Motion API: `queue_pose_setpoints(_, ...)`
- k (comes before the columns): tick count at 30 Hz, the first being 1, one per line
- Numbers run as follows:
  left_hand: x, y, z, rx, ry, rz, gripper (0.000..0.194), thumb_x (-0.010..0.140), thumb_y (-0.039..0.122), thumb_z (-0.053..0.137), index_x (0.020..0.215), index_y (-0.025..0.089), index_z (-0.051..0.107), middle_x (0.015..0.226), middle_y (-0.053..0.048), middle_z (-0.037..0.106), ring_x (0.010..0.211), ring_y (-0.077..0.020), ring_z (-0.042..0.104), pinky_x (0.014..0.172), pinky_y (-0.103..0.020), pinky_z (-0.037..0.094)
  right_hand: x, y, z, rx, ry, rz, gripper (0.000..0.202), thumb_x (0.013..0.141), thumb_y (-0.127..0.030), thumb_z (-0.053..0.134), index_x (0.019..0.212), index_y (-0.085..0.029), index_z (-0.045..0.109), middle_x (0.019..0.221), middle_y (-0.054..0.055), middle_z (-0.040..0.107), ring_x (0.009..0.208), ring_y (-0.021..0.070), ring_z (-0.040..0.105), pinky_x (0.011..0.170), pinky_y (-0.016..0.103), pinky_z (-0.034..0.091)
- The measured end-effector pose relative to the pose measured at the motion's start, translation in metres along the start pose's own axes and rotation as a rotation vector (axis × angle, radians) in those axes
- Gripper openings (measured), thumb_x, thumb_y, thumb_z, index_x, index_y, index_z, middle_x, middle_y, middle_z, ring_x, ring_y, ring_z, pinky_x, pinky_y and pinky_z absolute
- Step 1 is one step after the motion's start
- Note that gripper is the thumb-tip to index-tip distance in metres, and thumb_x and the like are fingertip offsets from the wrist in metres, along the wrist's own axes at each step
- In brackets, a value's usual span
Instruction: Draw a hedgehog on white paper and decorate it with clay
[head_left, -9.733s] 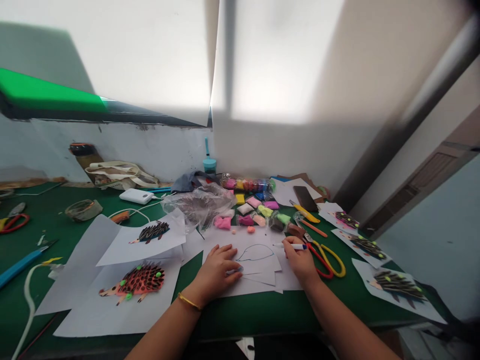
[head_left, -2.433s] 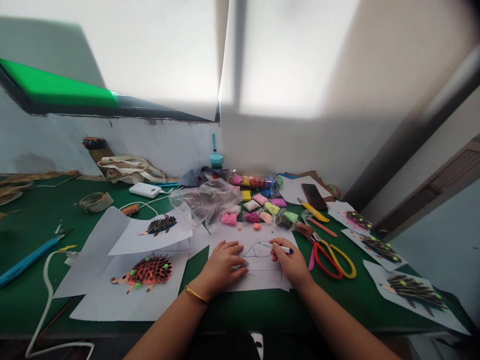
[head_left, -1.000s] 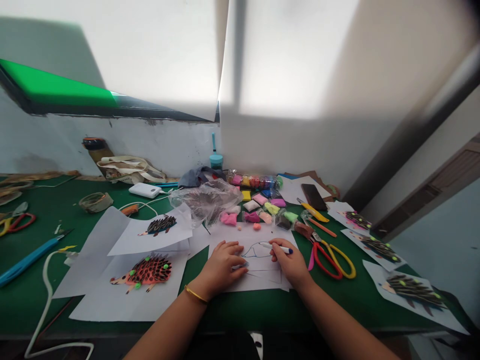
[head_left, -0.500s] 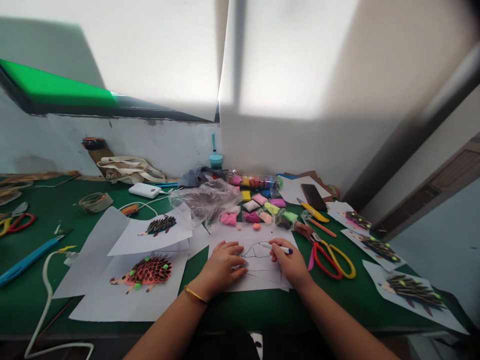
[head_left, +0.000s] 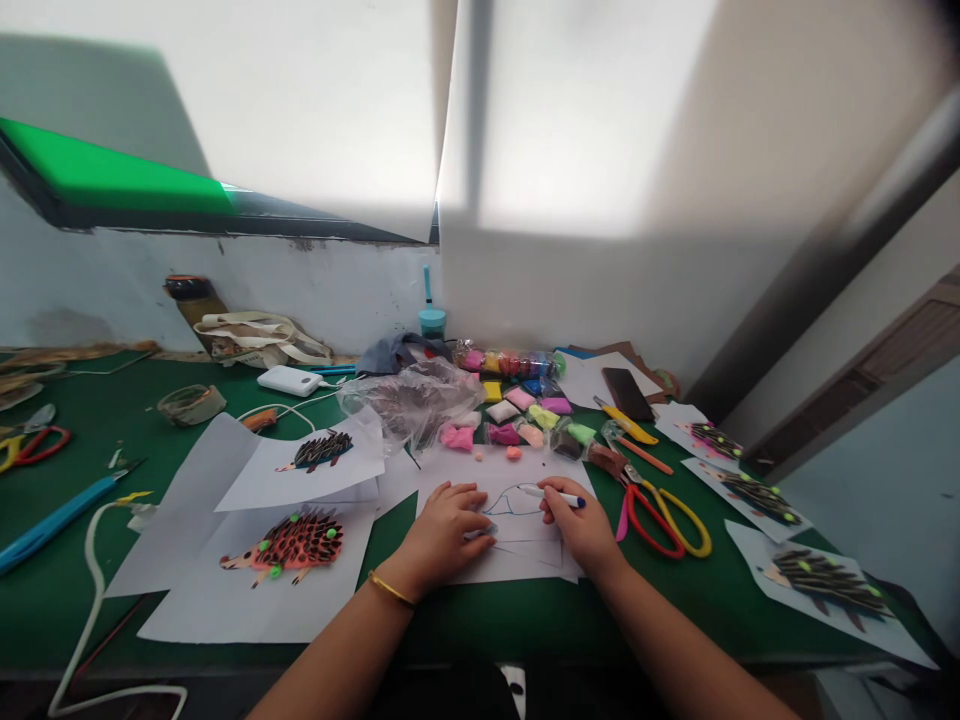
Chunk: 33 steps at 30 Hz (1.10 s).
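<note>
My left hand (head_left: 448, 530), a yellow bangle (head_left: 390, 588) at its wrist, rests on the white paper (head_left: 461, 465) with fingers outstretched. A small, pale bluish thing by its fingers is too unclear to name. Pinched in my right hand (head_left: 579, 528) is a white marker (head_left: 561, 497) with a dark blue end. Its tip meets the sheet at a blue outline (head_left: 510, 505), a curved shape with a pointed left side. Two small orange clay lumps, one of them the larger lump (head_left: 514, 453), sit at the paper's far edge.
Packets of coloured clay (head_left: 517, 400) and a crumpled plastic bag (head_left: 420, 395) lie beyond the paper. Red-and-yellow scissors (head_left: 656, 520) are right of my right hand. Hedgehog pictures lie on both sides, including a pink hedgehog (head_left: 300, 545). A phone (head_left: 627, 393) is farther back.
</note>
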<state>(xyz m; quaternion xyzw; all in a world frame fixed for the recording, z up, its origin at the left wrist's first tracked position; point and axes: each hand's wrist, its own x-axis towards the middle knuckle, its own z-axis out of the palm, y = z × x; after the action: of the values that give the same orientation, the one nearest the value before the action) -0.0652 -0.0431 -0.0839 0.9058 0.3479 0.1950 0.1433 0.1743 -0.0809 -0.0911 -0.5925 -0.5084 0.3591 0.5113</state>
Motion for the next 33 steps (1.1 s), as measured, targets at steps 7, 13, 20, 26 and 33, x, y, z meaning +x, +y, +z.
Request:
queue_pose_setpoints(7,0.001,0.002,-0.003,-0.006,-0.017,-0.001,0.012,0.082,0.032,0.07,0.093,0.03,0.075,0.127,-0.003,0.064,0.126,-0.0295,0.051,0.11,-0.053,0.031,0.0,-0.001,0.001,0.007,0.004,0.011,0.038,0.084,-0.051,0.056,0.097,-0.017,0.066,0.075,0.003,0.065,0.063,0.0173,0.061,0.061,0.029,0.049)
queue_pose_setpoints(13,0.0,0.0,-0.001,-0.005,0.0,0.004,0.014,0.081,0.031,0.072,0.094,0.03,0.075,0.126,-0.004,0.064,0.125,-0.0294,0.052,0.11,-0.052,0.031,0.0,-0.001,0.0,0.006,0.007,-0.006,0.036,0.085,-0.05,0.055,0.095,-0.018,0.066,0.074,0.003,0.064,0.063,0.0165,0.061,0.062,0.028,0.049)
queue_pose_setpoints(20,0.001,0.002,-0.003,-0.007,-0.013,0.0,0.014,0.081,0.031,0.072,0.095,0.03,0.075,0.126,-0.004,0.064,0.125,-0.0289,0.052,0.111,-0.051,0.03,0.0,-0.003,-0.001,0.01,0.009,-0.008,0.036,0.085,-0.05,0.055,0.095,-0.018,0.066,0.074,0.003,0.065,0.063,0.0165,0.061,0.062,0.028,0.049)
queue_pose_setpoints(26,0.0,0.001,-0.002,-0.005,-0.022,-0.007,0.013,0.082,0.032,0.071,0.094,0.03,0.075,0.128,-0.003,0.064,0.126,-0.0288,0.051,0.111,-0.052,0.029,-0.006,-0.009,0.001,-0.082,-0.011,-0.036,0.033,0.084,-0.046,0.056,0.098,-0.018,0.067,0.08,0.005,0.068,0.067,0.0196,0.064,0.065,0.031,0.051)
queue_pose_setpoints(33,0.0,0.0,0.0,-0.005,-0.011,-0.002,0.014,0.081,0.033,0.071,0.095,0.032,0.075,0.126,-0.002,0.064,0.125,-0.0276,0.052,0.111,-0.051,0.029,-0.012,-0.012,0.014,-0.179,-0.104,-0.18,0.027,0.084,-0.042,0.055,0.092,-0.02,0.07,0.09,0.007,0.072,0.085,0.0244,0.066,0.078,0.034,0.051)
